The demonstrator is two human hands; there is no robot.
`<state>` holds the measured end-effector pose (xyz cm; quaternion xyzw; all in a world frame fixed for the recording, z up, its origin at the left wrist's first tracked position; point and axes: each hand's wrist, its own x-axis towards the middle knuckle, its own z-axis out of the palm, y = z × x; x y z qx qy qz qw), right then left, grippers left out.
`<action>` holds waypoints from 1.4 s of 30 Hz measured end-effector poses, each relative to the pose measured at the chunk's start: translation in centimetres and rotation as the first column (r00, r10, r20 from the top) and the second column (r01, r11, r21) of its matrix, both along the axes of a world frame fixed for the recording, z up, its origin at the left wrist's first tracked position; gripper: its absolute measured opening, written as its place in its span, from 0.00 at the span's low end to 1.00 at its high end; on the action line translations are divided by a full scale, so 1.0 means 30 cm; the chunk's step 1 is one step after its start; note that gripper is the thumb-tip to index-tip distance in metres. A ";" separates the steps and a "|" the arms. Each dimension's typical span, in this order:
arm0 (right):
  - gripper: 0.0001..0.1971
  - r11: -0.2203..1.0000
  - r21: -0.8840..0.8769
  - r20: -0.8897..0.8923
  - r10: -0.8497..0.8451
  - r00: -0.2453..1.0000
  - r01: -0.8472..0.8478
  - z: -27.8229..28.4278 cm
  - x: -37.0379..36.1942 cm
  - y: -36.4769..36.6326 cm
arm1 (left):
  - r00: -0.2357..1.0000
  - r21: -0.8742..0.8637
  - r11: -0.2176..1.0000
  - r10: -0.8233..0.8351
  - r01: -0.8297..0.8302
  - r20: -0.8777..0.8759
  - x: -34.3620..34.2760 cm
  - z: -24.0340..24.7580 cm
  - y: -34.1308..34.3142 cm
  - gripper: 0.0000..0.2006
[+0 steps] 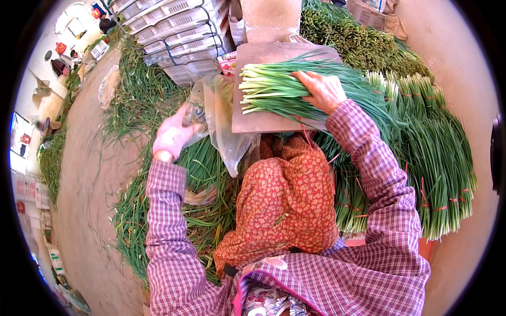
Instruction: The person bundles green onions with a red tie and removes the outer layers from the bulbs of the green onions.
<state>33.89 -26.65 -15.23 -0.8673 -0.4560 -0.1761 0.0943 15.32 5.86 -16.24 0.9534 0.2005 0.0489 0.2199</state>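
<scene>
On a flat board (258,124) in front of me lies a loose bunch of garlic chives (263,89), pale stem ends pointing left and green leaves trailing right. My right hand (320,90) is on top of it, fingers and thumb closed over the stems. To the left of the board, my left hand (176,129), in a pinkish covering, has its fingers curled at the edge of a clear plastic bag (224,121). The bag hangs down beside the board, and its contents are hard to make out. A patterned orange-red cloth (284,200) covers my lap.
Tied bundles of chives (432,152) are stacked at my right, with more greens (342,37) behind them. Loose leaves (137,95) litter the floor at left. White plastic crates (174,37) stand at the far left of the board, near a small red-and-white packet (227,63).
</scene>
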 end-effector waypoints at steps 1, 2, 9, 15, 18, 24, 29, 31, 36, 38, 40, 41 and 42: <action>0.29 1.000 0.012 -0.029 0.021 0.999 -0.021 -0.024 0.022 0.022 | 0.994 -0.117 0.993 -0.003 -0.011 -0.112 -0.003 -0.022 0.009 0.26; 0.31 0.999 -0.035 -0.057 -0.008 0.998 0.006 -0.044 0.043 0.036 | 0.977 -0.028 1.000 -0.011 0.005 -0.213 0.004 -0.042 0.016 0.25; 0.44 0.993 0.091 0.053 0.074 0.996 -0.079 -0.161 0.155 0.059 | 0.994 0.024 0.998 -0.054 0.052 0.099 0.017 -0.177 0.068 0.21; 0.48 0.992 0.089 0.014 0.089 0.996 -0.090 -0.146 0.162 0.033 | 0.892 -0.834 0.512 0.252 0.206 0.375 0.336 -0.141 0.027 0.28; 0.50 0.989 0.101 0.009 0.108 0.994 -0.109 -0.141 0.155 0.046 | 0.870 -0.832 0.479 0.241 0.280 0.431 0.523 -0.181 0.027 0.30; 0.51 0.992 0.092 -0.036 0.093 0.995 -0.090 -0.165 0.166 0.039 | 0.889 -0.805 0.504 0.144 0.312 0.435 0.728 -0.272 -0.200 0.31; 0.51 0.987 0.107 -0.063 0.126 0.990 -0.119 -0.150 0.155 0.037 | 0.707 -0.480 0.669 -0.098 0.568 0.701 0.738 -0.364 -0.044 0.29; 0.51 0.983 0.140 -0.063 0.126 0.990 -0.116 -0.157 0.161 0.038 | 0.691 -0.500 0.633 -0.078 0.591 0.718 0.737 -0.382 -0.002 0.31; 0.49 0.990 0.124 -0.064 0.082 0.995 -0.073 -0.182 0.177 0.047 | 0.904 -0.734 0.571 -0.033 0.368 0.426 0.697 -0.293 -0.195 0.33; 0.47 0.990 0.131 -0.057 0.058 0.997 -0.050 -0.194 0.173 0.029 | 0.919 -0.599 0.745 -0.049 0.295 0.392 0.663 -0.172 -0.184 0.31; 0.45 0.993 0.095 -0.050 0.072 0.996 -0.067 -0.183 0.159 0.047 | 0.818 -0.429 0.804 -0.119 0.412 0.563 0.609 -0.137 -0.085 0.29; 0.45 0.997 0.067 -0.058 0.033 0.998 -0.030 -0.201 0.174 0.026 | 0.873 -0.660 0.663 0.018 0.354 0.487 0.578 -0.008 -0.175 0.29; 0.41 0.996 0.078 -0.070 0.041 0.997 -0.036 -0.199 0.178 0.028 | 0.851 -0.466 0.804 -0.092 0.369 0.516 0.551 0.026 -0.184 0.32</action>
